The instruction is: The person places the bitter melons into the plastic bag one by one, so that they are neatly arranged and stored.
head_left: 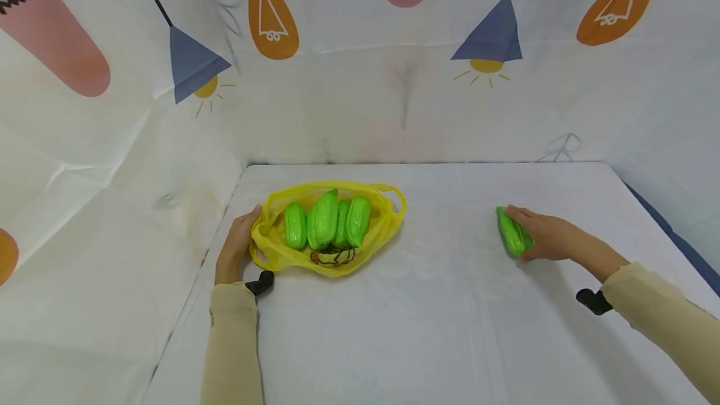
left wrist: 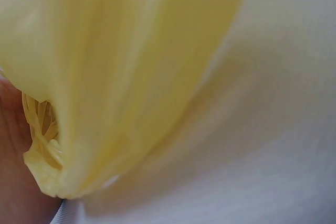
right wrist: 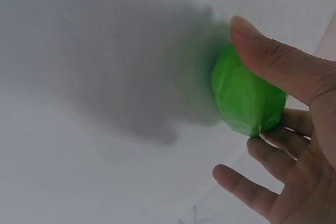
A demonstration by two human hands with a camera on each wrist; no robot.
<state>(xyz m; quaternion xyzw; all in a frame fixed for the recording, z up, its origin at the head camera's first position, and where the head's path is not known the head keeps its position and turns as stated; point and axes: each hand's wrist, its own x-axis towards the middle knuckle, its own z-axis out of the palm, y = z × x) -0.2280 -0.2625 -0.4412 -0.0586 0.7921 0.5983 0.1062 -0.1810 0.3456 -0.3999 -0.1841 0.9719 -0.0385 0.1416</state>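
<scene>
Holding green gourd (head_left: 513, 232) in right hand (head_left: 544, 237), thumb and fingers curled round it, far right on worktop (head_left: 439, 317) | left hand (head_left: 235, 245) pinching yellow bag (head_left: 270, 249) rim, left | risk: loose grip, could roll away; bag mouth may sag shut.

I am at a makeshift recording booth, not a lived-in room. My bench (head_left: 427, 305) is draped in plain white cloth, and wrinkled sheets (head_left: 360, 99) printed with cartoon light bulbs and hanging lamps close it in from nine o'clock round through twelve to three. Black wrist-mounted cameras (head_left: 260, 282) sit on both my sleeves, at seven and four o'clock.
</scene>
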